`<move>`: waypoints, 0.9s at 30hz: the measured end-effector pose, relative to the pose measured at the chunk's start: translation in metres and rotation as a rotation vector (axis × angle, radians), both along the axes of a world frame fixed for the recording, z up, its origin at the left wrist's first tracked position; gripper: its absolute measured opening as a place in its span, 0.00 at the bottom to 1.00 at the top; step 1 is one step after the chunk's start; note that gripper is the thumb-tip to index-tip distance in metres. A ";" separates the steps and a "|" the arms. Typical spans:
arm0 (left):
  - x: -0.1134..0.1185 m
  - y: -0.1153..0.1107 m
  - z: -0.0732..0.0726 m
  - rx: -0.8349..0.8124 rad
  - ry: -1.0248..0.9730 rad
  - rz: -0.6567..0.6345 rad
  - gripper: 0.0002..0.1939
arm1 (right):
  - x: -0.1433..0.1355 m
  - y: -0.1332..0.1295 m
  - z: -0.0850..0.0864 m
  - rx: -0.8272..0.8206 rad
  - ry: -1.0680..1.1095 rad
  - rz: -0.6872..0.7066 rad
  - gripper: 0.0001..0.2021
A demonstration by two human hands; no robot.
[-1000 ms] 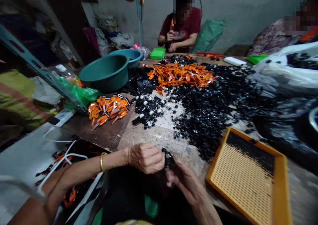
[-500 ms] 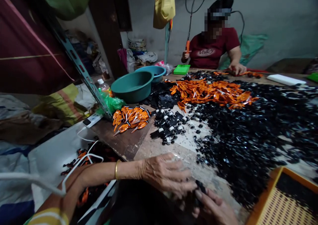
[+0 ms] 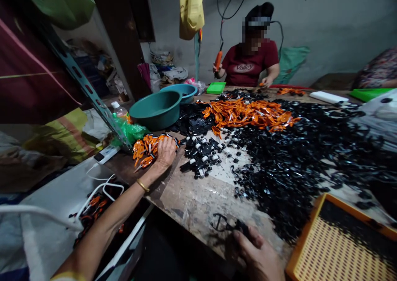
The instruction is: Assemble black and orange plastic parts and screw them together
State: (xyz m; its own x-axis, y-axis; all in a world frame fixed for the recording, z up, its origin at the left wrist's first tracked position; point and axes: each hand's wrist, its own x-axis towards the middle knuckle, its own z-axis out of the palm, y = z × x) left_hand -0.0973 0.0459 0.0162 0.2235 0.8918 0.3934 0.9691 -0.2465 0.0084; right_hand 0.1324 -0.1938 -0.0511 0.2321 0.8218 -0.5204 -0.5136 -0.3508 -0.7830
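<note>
My left hand (image 3: 166, 152) reaches out to a small pile of orange plastic parts (image 3: 138, 151) with black and silvery bits at the table's left edge. Its fingers bend down, closed on one of the parts, the tips partly hidden. Near the front edge of the table, my right hand (image 3: 259, 248) is closed round a black plastic part (image 3: 242, 228). A thin, open, ring-like black frame (image 3: 219, 222) sticks out to the left of that part. Between the hands lies a cluster of black parts with white pieces (image 3: 201, 155).
A large heap of black parts (image 3: 279, 165) covers the right side, with orange parts (image 3: 248, 113) behind. A yellow tray (image 3: 305, 231) stands front right. Green (image 3: 155, 111) and blue (image 3: 186, 89) basins sit back left. Across the table, a person (image 3: 251, 62) holds an orange-handled tool (image 3: 218, 60).
My left hand has left my right hand and moved forward and left onto the orange pile. My right hand keeps the black part. The view has turned somewhat to the right.
</note>
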 end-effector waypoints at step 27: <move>0.059 -0.144 -0.024 -1.192 -2.024 -0.376 0.12 | -0.010 0.039 0.050 0.037 -0.291 -0.053 0.14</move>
